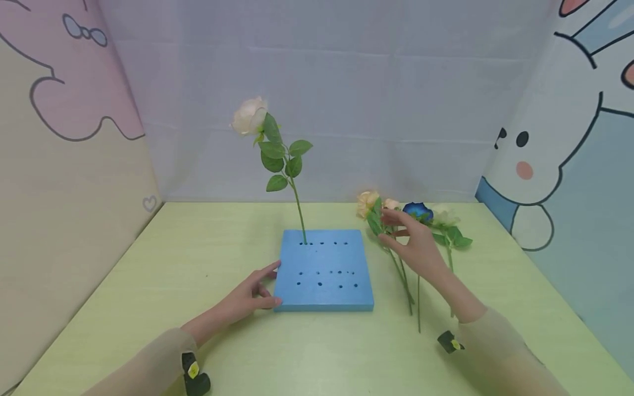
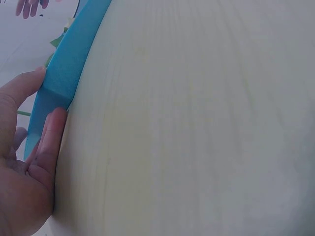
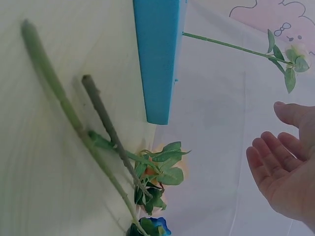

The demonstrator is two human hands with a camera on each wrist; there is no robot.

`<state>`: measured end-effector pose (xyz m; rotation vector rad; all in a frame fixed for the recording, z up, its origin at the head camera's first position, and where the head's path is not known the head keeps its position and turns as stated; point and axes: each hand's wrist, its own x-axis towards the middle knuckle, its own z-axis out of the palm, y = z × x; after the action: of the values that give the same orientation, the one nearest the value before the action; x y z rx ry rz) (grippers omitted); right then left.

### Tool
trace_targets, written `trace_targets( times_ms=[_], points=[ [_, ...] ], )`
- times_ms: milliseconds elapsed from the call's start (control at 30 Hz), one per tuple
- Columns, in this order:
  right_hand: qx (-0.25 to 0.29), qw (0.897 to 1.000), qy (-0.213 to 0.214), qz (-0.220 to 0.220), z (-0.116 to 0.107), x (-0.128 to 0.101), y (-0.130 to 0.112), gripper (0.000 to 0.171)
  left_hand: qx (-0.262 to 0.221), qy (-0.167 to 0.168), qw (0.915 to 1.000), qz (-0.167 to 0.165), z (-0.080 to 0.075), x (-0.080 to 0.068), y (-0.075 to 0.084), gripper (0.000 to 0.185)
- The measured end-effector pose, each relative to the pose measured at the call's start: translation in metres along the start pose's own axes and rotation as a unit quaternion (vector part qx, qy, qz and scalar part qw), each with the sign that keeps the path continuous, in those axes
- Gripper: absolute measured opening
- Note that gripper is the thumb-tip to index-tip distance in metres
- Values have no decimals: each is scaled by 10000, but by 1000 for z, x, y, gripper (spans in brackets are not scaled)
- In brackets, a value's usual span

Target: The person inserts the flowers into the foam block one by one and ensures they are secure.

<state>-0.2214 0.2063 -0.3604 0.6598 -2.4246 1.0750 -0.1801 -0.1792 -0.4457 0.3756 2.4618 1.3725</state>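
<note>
Head view — right hand (image 1: 413,247) open above flowers (image 1: 406,217)

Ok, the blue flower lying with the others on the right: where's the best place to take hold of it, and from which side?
Probably the bare stem, below the leaves, pinched from above. The blue flower lies flat on the table with its stem pointing toward the person, clear of the neighbouring stems lower down. The bloom sits crowded among the other heads. The right hand hovers open over the bunch; the left hand rests against the foam block.
</note>
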Motion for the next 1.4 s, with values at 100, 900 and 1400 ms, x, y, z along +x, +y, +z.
trace_targets(
  times_ms=[100, 900, 1400],
  points=[
    [-88, 9999, 47, 14, -4, -5, 4, 51, -19, 5, 10000, -25, 1, 0, 1, 85],
    [-456, 9980, 321, 302, -36, -42, 27, 50, -91, -48, 9999, 102, -1, -4, 4, 86],
    [-819, 9938, -96, 747, -52, -62, 37, 61, -165, -123, 9997, 89, -1, -3, 2, 86]
  ],
)
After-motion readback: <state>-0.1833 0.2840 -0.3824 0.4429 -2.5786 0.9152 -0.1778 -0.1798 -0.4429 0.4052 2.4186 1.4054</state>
